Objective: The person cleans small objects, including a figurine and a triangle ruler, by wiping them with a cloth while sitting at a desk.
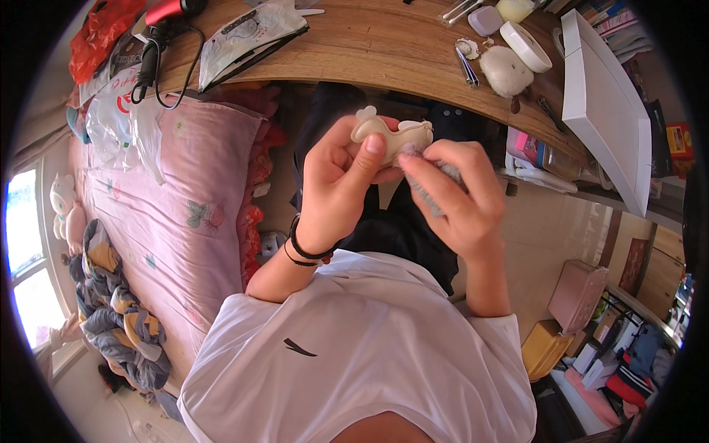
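Note:
A small cream-coloured figure [405,142] with a rounded body and little ear-like lobes is up in front of my chest, near the desk's front edge. Its exact kind I cannot make out. My left hand [336,181] grips it, thumb on top and fingers underneath. Against the figure's right end, a grey, soft-looking cloth [432,186] is pinched in my right hand [473,193]. Part of the cloth is hidden behind the fingers and the palm.
Beyond my hands runs a wooden desk [369,46]. On it are a plastic pouch [247,40], a red hair dryer [171,10], nail clippers [468,71], a white fluffy puff [507,72] and a white tray-like box [602,103]. A pink-covered bed [177,192] is on the left.

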Tool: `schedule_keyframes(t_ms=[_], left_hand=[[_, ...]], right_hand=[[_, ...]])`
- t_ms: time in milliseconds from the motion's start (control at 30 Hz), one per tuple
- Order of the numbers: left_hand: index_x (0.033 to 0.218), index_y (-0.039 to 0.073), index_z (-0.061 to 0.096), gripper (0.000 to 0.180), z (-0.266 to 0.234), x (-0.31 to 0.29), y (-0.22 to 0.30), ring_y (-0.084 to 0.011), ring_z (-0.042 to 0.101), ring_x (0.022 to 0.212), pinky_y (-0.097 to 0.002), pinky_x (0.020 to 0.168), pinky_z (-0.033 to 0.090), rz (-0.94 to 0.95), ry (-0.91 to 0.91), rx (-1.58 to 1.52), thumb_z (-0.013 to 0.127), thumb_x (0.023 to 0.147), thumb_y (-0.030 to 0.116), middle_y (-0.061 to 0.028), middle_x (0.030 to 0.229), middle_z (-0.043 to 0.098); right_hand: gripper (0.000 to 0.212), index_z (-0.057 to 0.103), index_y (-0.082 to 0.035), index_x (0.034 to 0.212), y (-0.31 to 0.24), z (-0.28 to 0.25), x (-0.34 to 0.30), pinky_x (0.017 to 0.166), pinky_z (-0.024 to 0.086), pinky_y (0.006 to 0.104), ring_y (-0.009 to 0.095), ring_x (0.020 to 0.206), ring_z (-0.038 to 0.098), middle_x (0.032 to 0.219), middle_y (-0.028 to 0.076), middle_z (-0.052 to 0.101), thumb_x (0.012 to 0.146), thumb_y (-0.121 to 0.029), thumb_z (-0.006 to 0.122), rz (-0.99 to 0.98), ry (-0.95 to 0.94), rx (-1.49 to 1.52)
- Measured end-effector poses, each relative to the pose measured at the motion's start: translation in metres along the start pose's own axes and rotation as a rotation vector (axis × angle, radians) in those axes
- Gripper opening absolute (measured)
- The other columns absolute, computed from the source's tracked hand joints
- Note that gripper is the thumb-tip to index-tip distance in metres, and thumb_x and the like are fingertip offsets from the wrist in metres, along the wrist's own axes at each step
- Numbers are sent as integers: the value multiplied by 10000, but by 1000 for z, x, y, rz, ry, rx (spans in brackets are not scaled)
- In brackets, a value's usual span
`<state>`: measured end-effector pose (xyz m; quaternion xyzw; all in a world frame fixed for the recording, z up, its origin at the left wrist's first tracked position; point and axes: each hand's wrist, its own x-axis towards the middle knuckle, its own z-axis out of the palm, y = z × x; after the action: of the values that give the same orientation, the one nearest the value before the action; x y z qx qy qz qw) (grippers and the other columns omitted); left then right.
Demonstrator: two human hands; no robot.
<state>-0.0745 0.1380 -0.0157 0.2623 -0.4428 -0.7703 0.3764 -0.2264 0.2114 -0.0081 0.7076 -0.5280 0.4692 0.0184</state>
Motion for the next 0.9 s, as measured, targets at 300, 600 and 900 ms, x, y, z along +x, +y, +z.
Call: schedule_keyframes(t_ms=[300, 600, 900], left_hand=[[1176, -76, 524, 312, 5, -4, -6, -226, 655, 1012, -390, 880, 579, 34, 14, 25, 516, 1014, 190, -159, 1086, 633], [1169, -73, 539, 286, 5, -8, -14, -182, 642, 1002, -338, 878, 574, 95, 42, 136, 541, 1003, 160, -127, 1087, 638], [1197, -72, 530, 307, 10, -7, -16, -206, 639, 1025, -379, 924, 557, 55, 29, -26, 538, 1003, 166, -131, 1104, 640]], right_hand=[[406, 678, -19, 1056, 3, 10, 1, 668, 514, 341, 267, 810, 611, 981, 116, 609, 667, 81, 729, 120, 166, -90], [437, 660, -17, 1071, 2, 12, -1, 673, 512, 343, 262, 824, 604, 987, 107, 601, 652, 75, 747, 73, 93, -38], [326, 676, -30, 1039, 5, 9, -4, 697, 515, 356, 275, 836, 616, 1002, 118, 606, 726, 49, 721, 217, 183, -92]])
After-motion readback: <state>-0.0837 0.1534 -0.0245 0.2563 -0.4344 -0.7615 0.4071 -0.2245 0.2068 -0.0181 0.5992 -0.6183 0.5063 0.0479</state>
